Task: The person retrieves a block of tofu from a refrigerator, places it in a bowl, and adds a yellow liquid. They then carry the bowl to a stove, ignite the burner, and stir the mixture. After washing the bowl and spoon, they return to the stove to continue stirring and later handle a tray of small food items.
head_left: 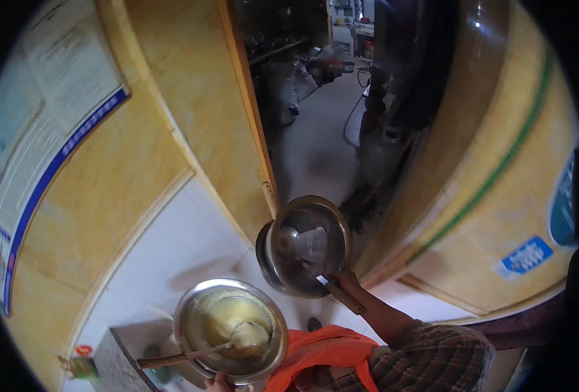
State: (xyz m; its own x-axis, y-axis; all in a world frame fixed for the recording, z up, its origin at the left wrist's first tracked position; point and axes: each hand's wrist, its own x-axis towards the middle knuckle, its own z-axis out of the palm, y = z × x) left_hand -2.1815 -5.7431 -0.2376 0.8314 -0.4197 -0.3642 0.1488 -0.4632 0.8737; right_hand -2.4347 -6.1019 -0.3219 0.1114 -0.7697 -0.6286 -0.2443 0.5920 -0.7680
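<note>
At the lower left is a round steel bowl [194, 297] holding a pale yellow batter-like mix. A ladle [183, 357] with a wooden handle rests across it, its round head in the mix. My left hand [219, 383] is closed on the bowl's near rim, partly cut off by the lower edge. My right hand [347, 281] closes on the near rim of a second, deep metal bowl [343, 222], tilted in front of the doorway. A spatula [343, 296] with a flat blade and wooden handle lies in that bowl, its handle passing by my right hand.
Yellow walls [191, 72] flank a doorway with a wooden frame [247, 98]. Beyond it, a dim room has sacks [292, 81], a gas cylinder [389, 137] and a hose on the floor [325, 130]. A grey box-like stand [116, 359] is at the lower left. Orange cloth [315, 346] hangs before me.
</note>
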